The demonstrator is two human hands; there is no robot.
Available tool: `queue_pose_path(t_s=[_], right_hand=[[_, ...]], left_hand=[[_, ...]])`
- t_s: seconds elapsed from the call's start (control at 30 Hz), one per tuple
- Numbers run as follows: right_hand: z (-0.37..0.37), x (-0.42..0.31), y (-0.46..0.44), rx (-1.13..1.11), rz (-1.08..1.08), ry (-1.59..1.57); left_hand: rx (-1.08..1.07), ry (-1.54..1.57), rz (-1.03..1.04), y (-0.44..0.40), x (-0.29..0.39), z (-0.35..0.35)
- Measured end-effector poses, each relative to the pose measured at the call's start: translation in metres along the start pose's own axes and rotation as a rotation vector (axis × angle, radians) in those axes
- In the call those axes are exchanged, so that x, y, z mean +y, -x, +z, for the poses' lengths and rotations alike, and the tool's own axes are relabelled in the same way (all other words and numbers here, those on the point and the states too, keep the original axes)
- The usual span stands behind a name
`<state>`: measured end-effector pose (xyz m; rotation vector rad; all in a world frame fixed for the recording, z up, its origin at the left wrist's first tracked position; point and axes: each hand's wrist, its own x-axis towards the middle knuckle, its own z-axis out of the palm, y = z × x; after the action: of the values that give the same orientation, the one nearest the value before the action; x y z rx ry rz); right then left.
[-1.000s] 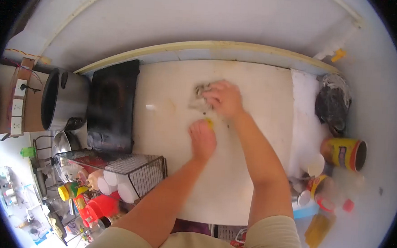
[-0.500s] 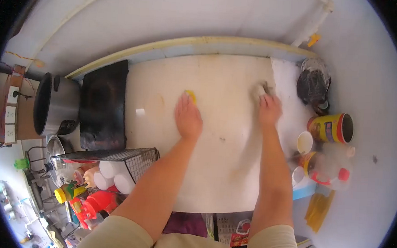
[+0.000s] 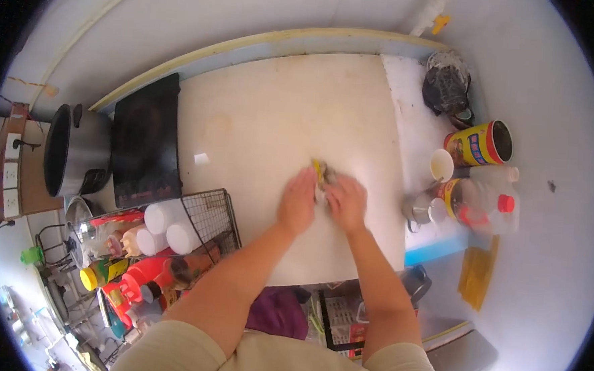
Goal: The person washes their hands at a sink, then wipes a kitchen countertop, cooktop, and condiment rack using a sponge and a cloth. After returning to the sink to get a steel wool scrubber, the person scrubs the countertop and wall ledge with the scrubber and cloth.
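My left hand (image 3: 298, 200) and my right hand (image 3: 346, 200) are close together over the middle of a pale board (image 3: 247, 109). From the fingertips of my left hand sticks out a small yellow sponge (image 3: 317, 168), mostly covered. A crumpled greyish cloth (image 3: 325, 177) is bunched in the fingers of my right hand and meets the sponge. The fingers of both hands are curled inward, and the board under them has faint stains.
A black cooktop (image 3: 146, 140) and a big metal pot (image 3: 77, 150) stand left. Nearer is a wire basket (image 3: 208, 214) with white containers. On the right are a yellow-red can (image 3: 477, 144), a white cup (image 3: 441, 165), a clear jug (image 3: 500, 213) and a black bag (image 3: 446, 89).
My right hand has come left and nearer with the cloth, and my left hand has moved right and nearer with the sponge. They now meet. The view has shifted slightly.
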<state>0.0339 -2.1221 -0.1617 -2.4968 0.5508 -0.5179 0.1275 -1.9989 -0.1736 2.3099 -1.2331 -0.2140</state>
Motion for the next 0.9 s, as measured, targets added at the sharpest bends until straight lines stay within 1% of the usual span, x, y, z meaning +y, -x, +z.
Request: queue_pose_path(t_s=[0.1,0.13,0.2,0.23,0.27,0.3,0.33,0.37,0.43,0.47,0.5,0.6,0.63,0.73,0.8,0.83,0.9], right_hand=[[-0.015,-0.015,0.045,-0.012,0.010,-0.025],[-0.016,-0.017,0.052,-0.010,0.010,-0.048],[-0.004,0.009,0.060,-0.032,0.041,-0.111],[-0.003,0.022,0.065,-0.049,0.064,-0.145],[-0.015,0.029,0.045,0.048,-0.021,-0.099],[-0.027,0.035,0.025,0.089,0.090,-0.075],[-0.028,0.049,0.011,0.175,0.076,0.051],[-0.033,0.055,0.000,0.159,0.112,-0.054],[-0.020,0.056,0.012,0.156,0.121,0.044],[-0.015,0.055,0.012,0.160,0.118,0.093],[-0.017,0.041,0.019,0.102,0.131,0.072],[-0.011,0.007,0.050,0.076,0.083,0.081],[-0.010,-0.006,0.060,0.087,0.104,0.088],[-0.006,-0.033,0.089,0.121,0.157,0.100],[-0.001,-0.046,0.107,0.147,0.176,0.096],[0.000,-0.055,0.117,0.118,0.214,0.091],[0.005,-0.077,0.140,0.149,0.293,0.099]], left_hand=[[-0.156,0.061,0.006,0.040,0.014,-0.007],[-0.174,0.108,0.004,0.045,0.015,-0.007],[-0.221,0.190,0.003,0.052,0.012,-0.008],[-0.120,0.185,0.011,0.049,0.009,-0.009],[-0.021,0.183,0.014,0.041,0.003,-0.010],[0.080,0.180,0.018,0.032,-0.004,-0.009],[0.063,0.157,0.009,0.027,-0.010,-0.009],[0.045,0.131,-0.004,0.023,-0.017,-0.009],[0.018,0.134,-0.017,0.030,-0.017,-0.007],[-0.040,0.151,0.000,0.035,-0.009,-0.009],[-0.107,0.169,0.018,0.047,0.003,-0.013],[-0.260,0.235,0.074,0.079,0.029,-0.008],[-0.302,0.259,0.093,0.090,0.035,-0.004],[-0.309,0.340,0.068,0.121,0.041,0.003],[-0.327,0.378,0.102,0.137,0.038,-0.005],[-0.341,0.386,0.114,0.148,0.033,-0.006],[-0.371,0.439,0.104,0.168,0.026,-0.009]])
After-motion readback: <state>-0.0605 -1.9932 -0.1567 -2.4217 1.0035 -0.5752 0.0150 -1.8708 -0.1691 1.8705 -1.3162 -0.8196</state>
